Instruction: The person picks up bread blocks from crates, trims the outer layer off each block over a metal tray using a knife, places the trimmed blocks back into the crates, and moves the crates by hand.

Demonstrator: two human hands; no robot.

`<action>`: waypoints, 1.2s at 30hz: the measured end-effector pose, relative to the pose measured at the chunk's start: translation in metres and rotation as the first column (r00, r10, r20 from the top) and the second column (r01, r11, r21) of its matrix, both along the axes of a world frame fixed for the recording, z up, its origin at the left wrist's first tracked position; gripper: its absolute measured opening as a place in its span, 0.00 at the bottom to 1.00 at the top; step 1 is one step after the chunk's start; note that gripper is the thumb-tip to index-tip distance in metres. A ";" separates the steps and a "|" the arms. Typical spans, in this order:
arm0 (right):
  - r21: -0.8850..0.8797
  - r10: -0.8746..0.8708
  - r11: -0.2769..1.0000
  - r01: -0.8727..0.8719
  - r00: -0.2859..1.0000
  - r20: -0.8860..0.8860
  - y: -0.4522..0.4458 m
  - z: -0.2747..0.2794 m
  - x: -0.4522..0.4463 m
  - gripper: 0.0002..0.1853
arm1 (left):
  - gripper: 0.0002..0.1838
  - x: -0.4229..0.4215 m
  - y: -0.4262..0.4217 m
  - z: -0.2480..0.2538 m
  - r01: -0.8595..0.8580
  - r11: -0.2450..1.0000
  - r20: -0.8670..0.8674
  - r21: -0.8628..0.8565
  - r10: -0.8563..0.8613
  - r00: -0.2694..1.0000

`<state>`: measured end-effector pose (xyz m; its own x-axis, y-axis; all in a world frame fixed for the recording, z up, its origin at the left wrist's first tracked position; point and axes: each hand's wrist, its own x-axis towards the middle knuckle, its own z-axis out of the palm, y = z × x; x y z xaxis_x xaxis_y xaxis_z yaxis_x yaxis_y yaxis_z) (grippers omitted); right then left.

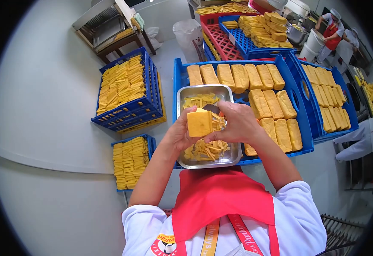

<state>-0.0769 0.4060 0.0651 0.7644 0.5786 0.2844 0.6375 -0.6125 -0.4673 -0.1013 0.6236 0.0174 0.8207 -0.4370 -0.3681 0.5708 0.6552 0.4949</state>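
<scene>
My left hand (pixel 180 128) is wrapped round a yellow loaf (pixel 199 124), its cut end turned up toward me. My right hand (pixel 237 121) is closed on a knife with a short dark blade (pixel 212 108), which lies against the loaf's far side. Most of the handle is hidden by my fingers. Below both hands sits a steel tray (pixel 187 91) with yellow crust trimmings (pixel 208 150) in it. Beside the tray, rows of whole golden-crusted loaves (pixel 260 103) lie in a blue crate (pixel 307 143).
Blue crates of yellow strips (pixel 123 85) stand on the floor to the left, with another crate (pixel 131 163) nearer me. More loaves fill a blue crate (pixel 328 98) at the right. Stacked crates (pixel 220 40) stand ahead. Co-workers (pixel 332 36) are at the back right.
</scene>
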 end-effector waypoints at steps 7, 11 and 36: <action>0.093 0.054 0.994 -0.053 0.999 -0.008 -0.001 -0.025 0.002 0.39 | 0.29 0.003 -0.002 -0.006 0.007 0.998 0.027 -0.056 -0.006 1.000; 0.021 0.071 0.997 -0.071 0.997 -0.015 0.001 -0.030 -0.002 0.35 | 0.29 0.009 0.004 -0.013 -0.017 0.999 0.052 -0.039 0.019 0.998; -0.134 0.029 0.991 -0.024 0.999 0.033 0.002 -0.031 -0.002 0.38 | 0.29 0.008 -0.005 -0.002 -0.205 0.955 0.086 0.214 0.191 0.978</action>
